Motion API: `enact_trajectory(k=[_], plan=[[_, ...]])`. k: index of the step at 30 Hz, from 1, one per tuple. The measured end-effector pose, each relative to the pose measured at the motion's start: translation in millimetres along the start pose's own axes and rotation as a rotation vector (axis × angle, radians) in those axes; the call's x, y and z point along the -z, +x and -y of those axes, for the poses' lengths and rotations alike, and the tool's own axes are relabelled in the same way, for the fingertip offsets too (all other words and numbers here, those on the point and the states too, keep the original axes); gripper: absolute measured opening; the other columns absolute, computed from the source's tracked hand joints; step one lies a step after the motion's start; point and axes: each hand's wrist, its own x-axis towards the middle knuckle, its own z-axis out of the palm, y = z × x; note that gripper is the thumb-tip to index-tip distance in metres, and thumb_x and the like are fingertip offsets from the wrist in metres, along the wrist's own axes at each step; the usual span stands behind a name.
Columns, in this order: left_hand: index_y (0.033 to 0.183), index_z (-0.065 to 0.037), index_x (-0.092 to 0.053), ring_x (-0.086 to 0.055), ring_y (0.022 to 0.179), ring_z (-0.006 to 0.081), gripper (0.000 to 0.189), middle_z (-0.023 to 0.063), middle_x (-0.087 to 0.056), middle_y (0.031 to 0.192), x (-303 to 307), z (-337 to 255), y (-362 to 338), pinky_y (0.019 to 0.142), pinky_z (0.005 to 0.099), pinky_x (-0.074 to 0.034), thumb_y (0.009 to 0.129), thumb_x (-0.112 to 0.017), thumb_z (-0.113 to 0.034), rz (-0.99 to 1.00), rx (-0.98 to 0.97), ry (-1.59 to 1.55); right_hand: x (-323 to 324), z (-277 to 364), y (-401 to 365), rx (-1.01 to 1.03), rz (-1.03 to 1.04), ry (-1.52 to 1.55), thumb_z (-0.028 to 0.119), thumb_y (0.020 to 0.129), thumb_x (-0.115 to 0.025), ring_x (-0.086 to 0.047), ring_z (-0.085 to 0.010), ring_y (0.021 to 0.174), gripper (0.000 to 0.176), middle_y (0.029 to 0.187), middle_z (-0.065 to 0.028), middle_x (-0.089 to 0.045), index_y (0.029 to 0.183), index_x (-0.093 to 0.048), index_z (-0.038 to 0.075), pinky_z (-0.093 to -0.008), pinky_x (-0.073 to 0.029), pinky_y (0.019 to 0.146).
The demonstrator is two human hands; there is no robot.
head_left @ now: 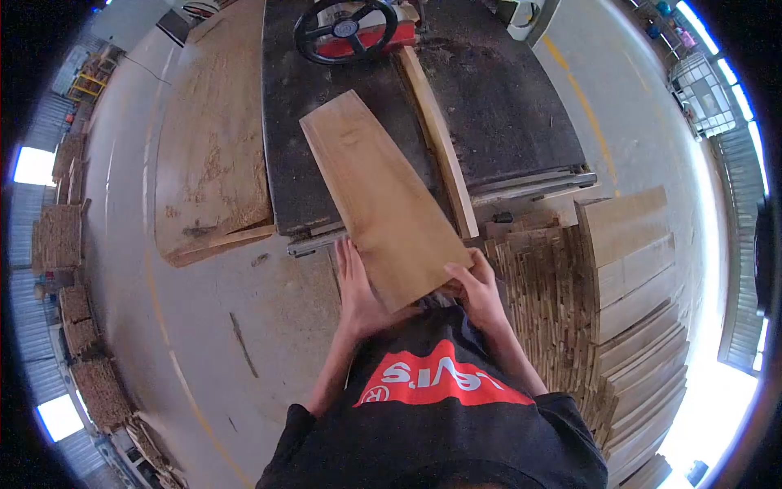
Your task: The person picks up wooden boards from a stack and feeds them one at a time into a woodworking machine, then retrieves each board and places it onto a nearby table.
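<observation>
Sawdust point(213, 167) lies on the wooden panel point(191, 98), beside the left edge of the dark surface point(513, 106). Near the far edge of this surface we see a black handwheel point(346, 28). Our left hand point(353, 285) has its fingers stretched along the left side of the board point(383, 187); its thumb is hidden, so we cannot tell if it grips. The board reaches over the near edge of the surface, and its near end is toward us. To its right, a long strip point(440, 138) crosses the same edge. Our right hand point(474, 287) grasps the board at its near right corner, thumb on top. Beyond the near right corner of the surface stand stacked planks point(631, 232).
</observation>
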Motion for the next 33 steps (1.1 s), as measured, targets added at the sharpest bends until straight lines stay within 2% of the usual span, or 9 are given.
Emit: enact_trajectory(k=[4, 8, 11, 17, 20, 23, 26, 29, 33], plan=[[0.165, 0.01, -0.01, -0.005, 0.161, 0.0557, 0.158, 0.0351, -0.012, 0.172, -4, 41, -3, 0.131, 0.0614, -0.015, 0.057, -0.095, -0.069, 0.02, -0.025, 0.192, 18, -34, 16, -0.137, 0.112, -0.169, 0.016, 0.105, -0.071, -0.075, -0.0262, 0.103, 0.039, 0.121, -0.0161, -0.065, 0.129, -0.044, -0.002, -0.04, -0.068, 0.083], [0.165, 0.01, -0.016, -0.006, 0.162, 0.0515, 0.154, 0.0309, -0.018, 0.173, -5, 72, 10, 0.131, 0.0602, -0.017, 0.059, -0.094, -0.07, 0.029, -0.097, 0.232, 24, -64, 44, -0.33, 0.104, -0.085, 0.017, 0.106, -0.068, -0.077, -0.0317, 0.103, 0.045, 0.125, -0.0196, -0.066, 0.136, -0.042, -0.004, -0.0429, -0.069, 0.083], [0.164, 0.011, -0.02, -0.008, 0.163, 0.0486, 0.151, 0.0289, -0.022, 0.173, -13, 83, 27, 0.13, 0.0599, -0.018, 0.06, -0.093, -0.071, -0.004, -0.138, 0.292, 24, -68, 59, -0.38, 0.081, 0.018, 0.018, 0.109, -0.063, -0.076, -0.0362, 0.11, 0.041, 0.129, -0.0206, -0.068, 0.141, -0.047, -0.001, -0.0453, -0.066, 0.092], [0.162, 0.015, -0.022, -0.01, 0.163, 0.0478, 0.15, 0.0288, -0.02, 0.173, -45, 94, 64, 0.128, 0.0621, -0.019, 0.059, -0.091, -0.071, -0.005, -0.173, 0.334, 36, -83, 87, -0.344, -0.044, 0.215, 0.027, 0.109, -0.063, -0.076, -0.0311, 0.112, 0.039, 0.132, -0.0172, -0.071, 0.136, -0.058, 0.0, -0.042, -0.065, 0.091], [0.161, 0.016, -0.022, -0.01, 0.162, 0.0483, 0.15, 0.0294, -0.017, 0.174, -50, 98, 86, 0.127, 0.0636, -0.018, 0.06, -0.091, -0.071, 0.03, -0.157, 0.339, 28, -85, 95, -0.312, -0.053, 0.132, 0.04, 0.107, -0.066, -0.077, -0.0289, 0.107, 0.048, 0.126, -0.0137, -0.074, 0.135, -0.061, 0.002, -0.0417, -0.064, 0.088], [0.161, 0.016, -0.021, -0.009, 0.162, 0.0486, 0.15, 0.0304, -0.014, 0.174, -43, 101, 100, 0.127, 0.0642, -0.017, 0.06, -0.09, -0.07, 0.062, -0.175, 0.353, 42, -112, 123, -0.275, -0.25, -0.102, 0.052, 0.103, -0.068, -0.077, -0.026, 0.085, 0.049, 0.099, -0.0104, -0.076, 0.118, -0.067, 0.005, -0.0417, -0.063, 0.079], [0.161, 0.016, -0.02, -0.007, 0.163, 0.0483, 0.148, 0.0317, -0.013, 0.174, -33, 104, 115, 0.128, 0.0632, -0.016, 0.062, -0.09, -0.069, 0.121, -0.18, 0.372, 24, -97, 123, -0.306, -0.276, -0.163, 0.056, 0.102, -0.068, -0.067, -0.0216, 0.062, 0.049, 0.076, -0.0053, -0.066, 0.096, -0.066, 0.008, -0.0417, -0.06, 0.066], [0.162, 0.015, -0.019, -0.004, 0.164, 0.0479, 0.147, 0.0322, -0.01, 0.174, -25, 115, 131, 0.129, 0.0618, -0.014, 0.064, -0.089, -0.07, 0.161, -0.205, 0.374, 1, -84, 129, -0.369, -0.279, -0.033, 0.056, 0.102, -0.069, -0.055, -0.0173, 0.051, 0.05, 0.065, -0.0025, -0.056, 0.084, -0.06, 0.01, -0.0369, -0.051, 0.053], [0.163, 0.015, -0.016, -0.003, 0.164, 0.0474, 0.149, 0.0318, -0.007, 0.175, -21, 119, 153, 0.132, 0.0587, -0.013, 0.065, -0.088, -0.072, 0.198, -0.168, 0.409, -26, -82, 151, -0.208, -0.328, -0.047, 0.047, 0.104, -0.069, -0.051, -0.0123, 0.051, 0.043, 0.067, 0.0007, -0.055, 0.084, -0.061, 0.01, -0.0291, -0.042, 0.048]])
